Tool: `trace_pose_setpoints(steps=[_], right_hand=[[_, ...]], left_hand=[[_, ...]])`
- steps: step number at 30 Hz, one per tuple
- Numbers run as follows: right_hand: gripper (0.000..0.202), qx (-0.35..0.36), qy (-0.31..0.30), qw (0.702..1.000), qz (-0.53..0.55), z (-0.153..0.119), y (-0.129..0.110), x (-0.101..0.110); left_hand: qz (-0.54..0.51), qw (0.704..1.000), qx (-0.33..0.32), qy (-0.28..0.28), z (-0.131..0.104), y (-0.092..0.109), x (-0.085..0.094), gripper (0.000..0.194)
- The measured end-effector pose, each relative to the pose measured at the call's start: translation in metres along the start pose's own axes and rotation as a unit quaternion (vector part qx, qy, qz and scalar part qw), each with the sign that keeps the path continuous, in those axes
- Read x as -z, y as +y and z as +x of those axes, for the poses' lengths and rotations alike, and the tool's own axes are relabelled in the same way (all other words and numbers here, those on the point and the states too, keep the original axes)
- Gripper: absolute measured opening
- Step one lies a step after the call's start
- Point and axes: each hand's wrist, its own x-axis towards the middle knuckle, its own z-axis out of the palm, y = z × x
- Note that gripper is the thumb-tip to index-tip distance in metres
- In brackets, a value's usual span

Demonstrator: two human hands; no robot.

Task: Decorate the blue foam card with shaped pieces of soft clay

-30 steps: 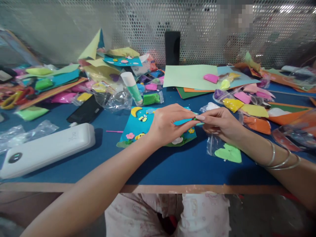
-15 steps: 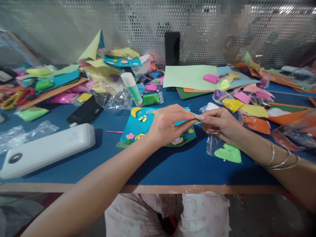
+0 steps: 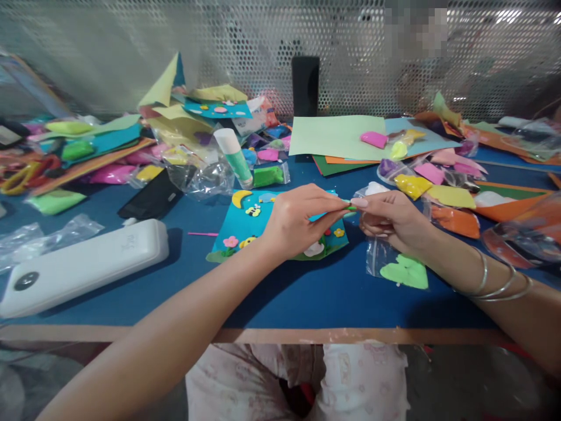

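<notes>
Between the fingertips of both hands is a small piece of green clay (image 3: 351, 208). My left hand (image 3: 302, 219) pinches it from the left, and my right hand (image 3: 392, 216) has thumb and fingers closed at its right side. Under my left hand lies a blue card (image 3: 230, 222) decorated with a yellow moon (image 3: 242, 199), a bee (image 3: 253, 210), flowers and a green strip along the bottom; my hand hides its middle. Just below my right hand, a clear plastic bag (image 3: 374, 257) lies by a flat lump of light green clay (image 3: 405, 272).
A white power bank (image 3: 87, 266) lies at left, near a black pouch (image 3: 151, 196). Behind the card stands a glue stick (image 3: 234, 158). Coloured paper sheets (image 3: 337, 135) and several clay packets (image 3: 456, 219) crowd the back and right. A phone (image 3: 305, 86) leans against the mesh panel.
My right thumb and fingertips have shifted slightly, and more of the green clay shows between the hands. My left hand stays almost in place.
</notes>
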Motion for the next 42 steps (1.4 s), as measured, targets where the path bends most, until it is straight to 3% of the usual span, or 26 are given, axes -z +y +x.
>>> trace_pose_setpoints(steps=[3,8,15,24,33,42], right_hand=[[0.037,-0.008,0.001,1.000,0.005,0.0000,0.0005,0.0005],[0.020,0.005,0.013,1.000,-0.021,0.0002,0.0010,-0.0002],[0.037,0.004,-0.007,1.000,-0.002,0.0001,0.0000,-0.0008],[0.020,-0.001,0.011,1.000,-0.026,0.0009,0.0027,0.0001],[0.028,-0.008,0.000,1.000,-0.013,0.0006,0.0008,-0.0005],[0.022,-0.004,0.020,0.999,-0.029,0.0003,0.0016,-0.0011]], left_hand=[[0.011,1.000,-0.027,-0.007,0.0003,-0.0008,0.0005,0.009],[0.042,0.997,-0.069,-0.018,-0.0010,-0.0037,0.0004,0.007],[0.039,0.996,-0.074,0.002,-0.0005,-0.0032,0.0004,0.008],[0.029,0.999,-0.041,-0.002,-0.0024,-0.0047,-0.0003,0.010],[0.000,1.000,-0.030,0.001,-0.0023,-0.0053,-0.0022,0.007],[0.020,0.999,-0.037,-0.008,-0.0026,-0.0057,-0.0011,0.009]])
